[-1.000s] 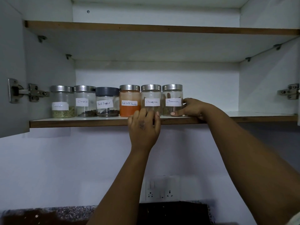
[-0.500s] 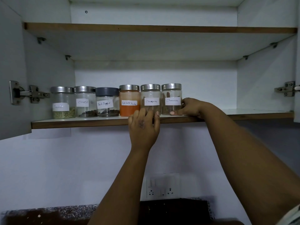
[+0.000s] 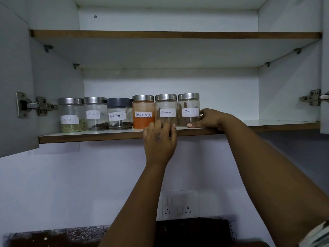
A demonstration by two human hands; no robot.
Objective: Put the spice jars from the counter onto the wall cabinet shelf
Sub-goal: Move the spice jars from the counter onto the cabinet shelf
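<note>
Left hand raised at the shelf edge, fingers spread loosely against the base of the inner cinnamon jar, touching rather than clasping; right hand cupped round the outer cinnamon jar at its right side, thumb along the base, grip partly closed. Probably glass, so rigid, smooth, breakable, light with so little inside; best held round the middle, below the lid. 6 jars in 1 row near the shelf's front: fennel, cloves, black pepper, red chilli powder, 2 cinnamon; handwritten white labels, steel lids, 1 dark lid.
</note>
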